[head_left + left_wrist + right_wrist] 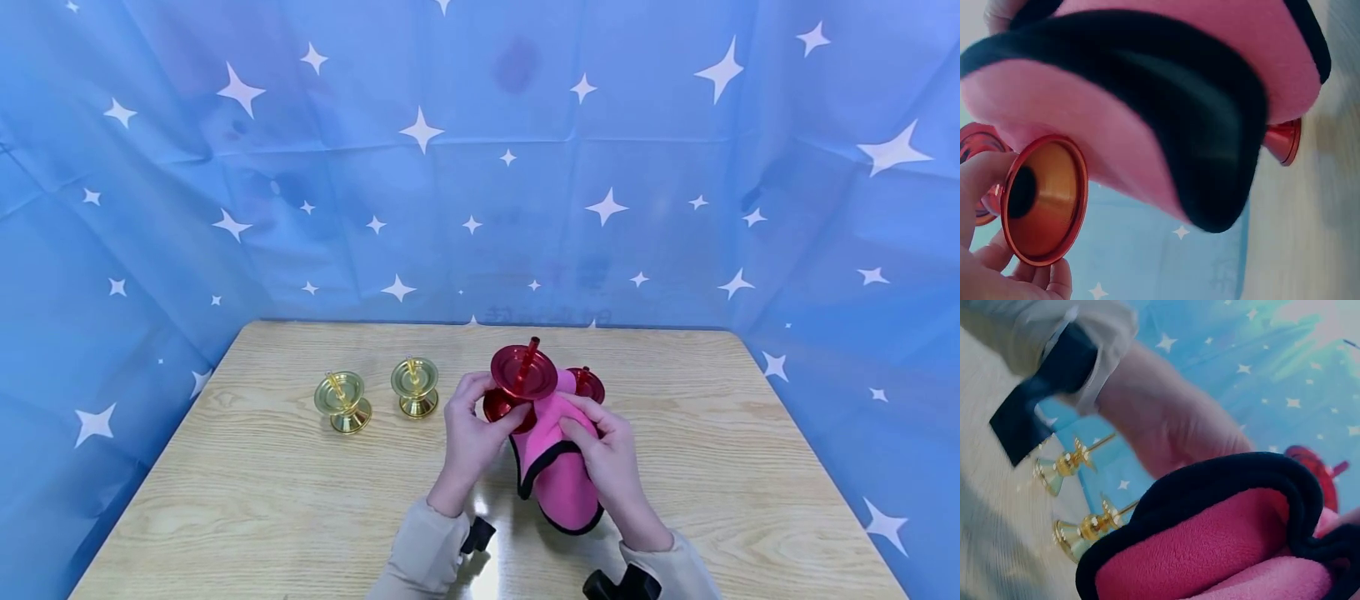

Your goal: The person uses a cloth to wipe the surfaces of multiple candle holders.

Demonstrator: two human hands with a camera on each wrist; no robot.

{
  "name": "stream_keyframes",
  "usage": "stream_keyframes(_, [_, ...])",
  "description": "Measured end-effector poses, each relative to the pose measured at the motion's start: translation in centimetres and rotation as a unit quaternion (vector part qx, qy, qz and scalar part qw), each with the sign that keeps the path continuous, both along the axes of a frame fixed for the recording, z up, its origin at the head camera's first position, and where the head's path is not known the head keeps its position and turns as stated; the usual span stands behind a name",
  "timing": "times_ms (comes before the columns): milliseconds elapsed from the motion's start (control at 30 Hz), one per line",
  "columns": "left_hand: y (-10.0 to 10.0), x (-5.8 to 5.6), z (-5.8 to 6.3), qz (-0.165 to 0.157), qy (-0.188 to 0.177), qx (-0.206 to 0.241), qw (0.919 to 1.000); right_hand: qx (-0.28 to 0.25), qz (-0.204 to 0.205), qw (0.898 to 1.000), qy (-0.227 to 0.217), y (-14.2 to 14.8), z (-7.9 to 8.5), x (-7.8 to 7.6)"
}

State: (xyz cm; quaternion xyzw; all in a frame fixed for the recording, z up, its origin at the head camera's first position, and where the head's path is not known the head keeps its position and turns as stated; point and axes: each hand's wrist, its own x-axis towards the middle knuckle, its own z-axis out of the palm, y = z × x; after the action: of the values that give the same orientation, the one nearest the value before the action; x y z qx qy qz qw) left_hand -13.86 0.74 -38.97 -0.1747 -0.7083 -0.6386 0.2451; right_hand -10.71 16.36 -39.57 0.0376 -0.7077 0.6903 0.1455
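In the head view my left hand (474, 437) grips a red metal candle holder (512, 377) by its middle, raised above the table. A spike stands up from its dish. Its hollow base (1054, 200) faces the camera in the left wrist view. My right hand (613, 454) pinches a pink cloth (566, 492) with black edging, which lies against the holder's right side and hangs down in folds. Behind the cloth stands another red candle holder (589, 385), partly hidden. The right wrist view shows the inside of the cloth (1191, 550) close up.
Two gold candle holders, one farther left (341, 402) and one nearer my hands (415, 387), stand upright on the wooden table (262, 492). A blue curtain (465, 183) with white stars hangs behind the table and at both sides.
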Motion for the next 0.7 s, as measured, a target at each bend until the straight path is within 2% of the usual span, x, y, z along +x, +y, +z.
stream_keyframes(67, [0.1, -0.2, -0.3, 0.003, -0.006, 0.011, 0.9999, -0.021, 0.003, 1.000, -0.014, 0.2, 0.1, 0.4])
stream_keyframes(200, [0.4, -1.5, -2.7, 0.020, -0.022, 0.016, 0.9994, -0.054, 0.015, 0.998, -0.020, 0.6, 0.5, 1.2])
stream_keyframes(333, [0.6, -2.7, -4.7, 0.047, -0.030, -0.001, 0.9984, -0.062, 0.012, 0.998, -0.006, 1.1, 0.8, 1.8])
stream_keyframes(467, [0.5, -3.3, -5.7, 0.055, -0.035, -0.012, 0.9978, -0.071, 0.007, 0.997, 0.006, 1.6, 1.1, 2.2])
stream_keyframes(700, [0.4, -4.2, -6.6, 0.051, -0.060, -0.033, 0.9964, -0.097, 0.012, 0.995, 0.027, 2.4, 1.6, 2.9])
